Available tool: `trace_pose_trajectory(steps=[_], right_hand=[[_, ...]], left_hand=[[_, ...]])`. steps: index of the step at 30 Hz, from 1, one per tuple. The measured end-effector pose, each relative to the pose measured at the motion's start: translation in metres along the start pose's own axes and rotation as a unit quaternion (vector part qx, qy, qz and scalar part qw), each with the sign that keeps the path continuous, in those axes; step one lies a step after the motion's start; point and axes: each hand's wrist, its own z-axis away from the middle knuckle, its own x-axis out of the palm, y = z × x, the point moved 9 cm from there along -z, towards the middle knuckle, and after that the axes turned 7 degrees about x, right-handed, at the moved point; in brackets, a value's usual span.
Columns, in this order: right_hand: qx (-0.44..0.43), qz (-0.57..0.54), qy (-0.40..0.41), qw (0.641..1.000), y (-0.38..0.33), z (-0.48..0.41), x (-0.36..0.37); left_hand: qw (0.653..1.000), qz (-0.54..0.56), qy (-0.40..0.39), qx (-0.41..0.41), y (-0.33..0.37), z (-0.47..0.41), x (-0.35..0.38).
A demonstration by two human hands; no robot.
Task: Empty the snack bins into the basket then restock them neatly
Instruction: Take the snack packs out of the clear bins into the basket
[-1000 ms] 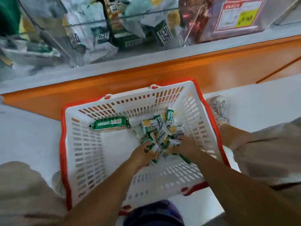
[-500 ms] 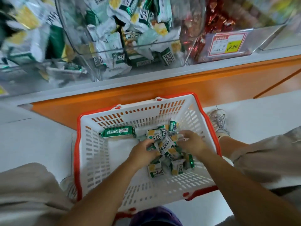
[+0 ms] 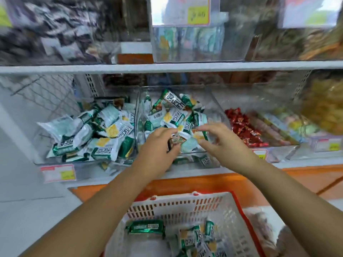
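The clear middle snack bin (image 3: pixel 215 102) on the lower shelf holds several green-and-white snack packets (image 3: pixel 174 115). Both my hands are inside its front opening. My left hand (image 3: pixel 157 145) grips a small packet (image 3: pixel 177 140) between thumb and fingers. My right hand (image 3: pixel 220 139) curls over the pile, thumb and fingers pinching a yellow-and-white packet (image 3: pixel 199 135). Below, the white basket with a red rim (image 3: pixel 185 206) holds a long green packet (image 3: pixel 146 227) and several small packets (image 3: pixel 196 238).
A left bin (image 3: pixel 55 160) is heaped with larger green-and-white packets. A right bin holds red-wrapped sweets (image 3: pixel 241 125), with pastel sweets beyond. An upper shelf edge (image 3: pixel 167 68) carries more clear bins. An orange base panel (image 3: pixel 306 175) runs under the shelf.
Both hands have left the packets in the basket and risen to the middle bin on the shelf. The view has tilted up from the basket to the shelves.
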Motion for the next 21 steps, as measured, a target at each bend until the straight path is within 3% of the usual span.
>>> trace_pose_trajectory(steps=[4,8,16,21], right_hand=[[0.107,0.089,-0.158,0.978,0.027,-0.038,0.042],[0.131,0.148,-0.234,0.952,0.034,-0.051,0.056],[0.098,0.122,-0.266,0.951,0.025,-0.059,0.054],[0.121,0.08,-0.314,0.938,0.031,-0.058,0.053]], left_hand=[[0.999,0.0,0.016,-0.028,-0.017,-0.02,0.006],[0.999,-0.006,0.025,-0.044,-0.029,-0.061,0.012],[0.992,-0.071,0.024,-0.104,-0.071,-0.113,0.03],[0.99,-0.042,0.02,-0.135,-0.079,-0.108,0.036]])
